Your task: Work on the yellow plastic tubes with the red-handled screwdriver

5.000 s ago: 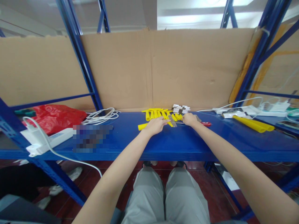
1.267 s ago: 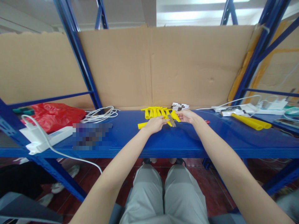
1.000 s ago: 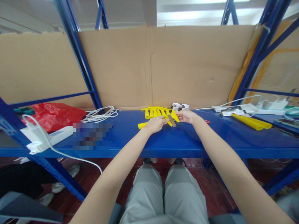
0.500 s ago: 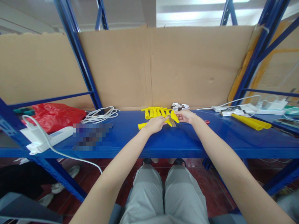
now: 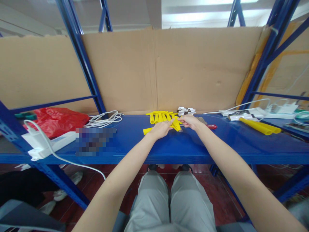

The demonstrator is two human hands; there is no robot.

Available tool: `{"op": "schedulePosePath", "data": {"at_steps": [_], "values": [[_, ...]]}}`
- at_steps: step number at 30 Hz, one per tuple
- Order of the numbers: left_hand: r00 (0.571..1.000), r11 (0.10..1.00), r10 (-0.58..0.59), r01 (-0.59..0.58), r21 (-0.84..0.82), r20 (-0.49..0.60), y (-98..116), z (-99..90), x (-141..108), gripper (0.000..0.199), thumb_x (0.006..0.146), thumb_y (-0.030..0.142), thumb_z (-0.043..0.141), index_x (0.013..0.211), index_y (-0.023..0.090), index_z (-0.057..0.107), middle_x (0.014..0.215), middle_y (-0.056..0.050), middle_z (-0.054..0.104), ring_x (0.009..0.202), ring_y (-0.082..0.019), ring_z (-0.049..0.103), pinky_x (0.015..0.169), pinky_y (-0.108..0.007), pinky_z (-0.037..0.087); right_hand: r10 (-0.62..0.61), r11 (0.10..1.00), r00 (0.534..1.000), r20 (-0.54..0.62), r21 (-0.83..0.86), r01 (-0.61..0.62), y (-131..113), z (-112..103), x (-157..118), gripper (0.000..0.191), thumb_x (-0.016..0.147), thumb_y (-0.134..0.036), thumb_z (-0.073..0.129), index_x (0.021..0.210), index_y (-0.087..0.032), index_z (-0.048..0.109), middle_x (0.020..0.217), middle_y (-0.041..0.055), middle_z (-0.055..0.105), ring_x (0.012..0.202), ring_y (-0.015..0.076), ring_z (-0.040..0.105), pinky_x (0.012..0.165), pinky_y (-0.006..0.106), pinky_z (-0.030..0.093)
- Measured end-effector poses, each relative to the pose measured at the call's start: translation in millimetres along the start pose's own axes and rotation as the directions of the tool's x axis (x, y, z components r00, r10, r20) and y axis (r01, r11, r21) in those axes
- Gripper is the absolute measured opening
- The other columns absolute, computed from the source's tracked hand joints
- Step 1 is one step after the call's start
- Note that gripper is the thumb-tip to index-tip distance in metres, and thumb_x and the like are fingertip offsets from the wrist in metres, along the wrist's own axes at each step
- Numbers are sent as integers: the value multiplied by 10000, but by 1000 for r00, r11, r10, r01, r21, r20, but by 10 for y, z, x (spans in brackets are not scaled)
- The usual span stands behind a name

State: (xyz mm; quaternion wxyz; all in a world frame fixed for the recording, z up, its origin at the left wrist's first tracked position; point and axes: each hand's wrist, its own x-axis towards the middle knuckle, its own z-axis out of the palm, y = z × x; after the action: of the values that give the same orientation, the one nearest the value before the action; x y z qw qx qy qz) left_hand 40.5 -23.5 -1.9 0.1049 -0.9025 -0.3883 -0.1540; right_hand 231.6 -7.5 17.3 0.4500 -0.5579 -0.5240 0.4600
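Observation:
My left hand (image 5: 162, 129) is closed on a tapered yellow plastic piece (image 5: 175, 125), which slants between my two hands above the blue shelf (image 5: 130, 141). The fingers of my right hand (image 5: 188, 121) pinch at the upper end of this piece; the exact grip is partly hidden. A yellow tube (image 5: 147, 130) pokes out beside my left wrist. Just behind my left hand lies a row of several yellow tapered tubes (image 5: 156, 118). To the right of my right hand is a red-handled tool (image 5: 211, 127), and a flat greyish piece (image 5: 201, 120) lies behind it.
Small white-and-dark pieces (image 5: 186, 111) are piled by the cardboard (image 5: 193, 71). Two long yellow tubes (image 5: 262, 127) lie at the right near a power strip (image 5: 277, 113). At the left are a red bag (image 5: 58, 120), coiled white cable (image 5: 106, 119) and another power strip (image 5: 56, 143).
My right hand has drawn in toward the yellow piece and its fingers have curled. More of the red-handled tool and a greyish flat piece now show. My left hand has hardly moved.

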Motion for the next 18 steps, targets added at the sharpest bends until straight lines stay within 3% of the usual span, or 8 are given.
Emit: {"op": "schedulePosePath", "data": {"at_steps": [7,10,15,18], "values": [[999,998,49,-49,46,7,21,-33,-12,502,990,259,424,1489,226,386,1284,-120,638,1155,-243,620,948,-374,490,-7,1000,998,-67,-18,6,-37,49,-73,348,741,-113,696,544,-179,416,412,-81,365,389,21,260,376,149,189],[998,995,60,-62,72,29,33,-54,-14,457,996,247,392,1446,233,466,1182,-121,663,1081,-245,642,909,-373,504,-19,999,996,-83,-46,15,-38,78,-99,352,741,-100,687,528,-178,417,394,-81,354,380,19,260,365,143,179],[998,994,61,-63,88,24,31,-56,-15,434,995,224,360,1383,222,553,1109,-131,642,1024,-245,639,882,-368,508,-125,983,982,-142,-152,103,-51,97,-132,317,725,-86,694,527,-174,463,387,-78,355,372,26,284,356,161,175],[998,994,59,-60,89,18,20,-47,-12,437,990,211,356,1374,231,562,1098,-121,633,1020,-236,632,887,-364,504,-174,982,960,-219,-116,151,-65,51,-107,289,752,-110,684,561,-178,478,393,-83,351,369,30,291,358,159,199]]}}
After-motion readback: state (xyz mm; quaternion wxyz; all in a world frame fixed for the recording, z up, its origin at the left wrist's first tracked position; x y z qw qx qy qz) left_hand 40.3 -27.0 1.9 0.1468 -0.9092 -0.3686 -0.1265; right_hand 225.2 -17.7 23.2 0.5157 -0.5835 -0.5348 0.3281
